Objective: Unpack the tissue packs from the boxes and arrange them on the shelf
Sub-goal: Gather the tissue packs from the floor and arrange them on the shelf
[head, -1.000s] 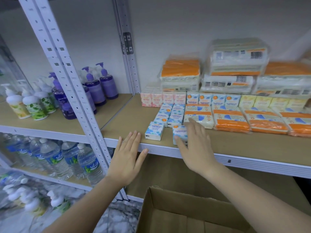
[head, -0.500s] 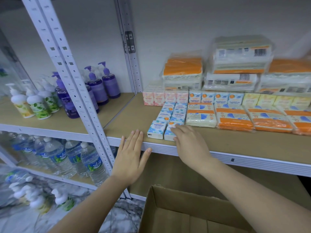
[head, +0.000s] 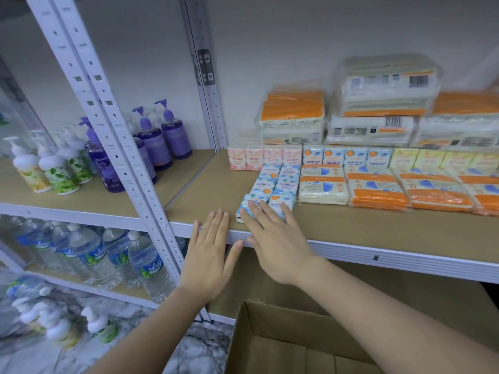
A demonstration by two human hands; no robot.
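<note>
Two columns of small blue mini tissue packs (head: 278,182) lie on the tan shelf (head: 378,230), running front to back. My right hand (head: 275,238) lies flat, fingers spread, its fingertips resting on the two front packs (head: 280,205). My left hand (head: 210,255) is flat and empty, fingertips on the shelf's white front edge just left of those packs. Behind stand rows of pink (head: 264,157), blue (head: 348,156) and yellow (head: 442,159) mini packs, with flat orange packs (head: 378,190) and stacked large bundles (head: 383,103) to the right.
An open cardboard box (head: 272,330) sits below the shelf in front of me. White perforated uprights (head: 113,125) split off the left bay, which holds purple pump bottles (head: 162,136) and green ones (head: 54,168). Water bottles (head: 108,257) fill the lower left shelf.
My right hand slid the front blue pack left against its neighbour, closing the gap, and now lies over both front packs. My left hand stayed on the shelf edge.
</note>
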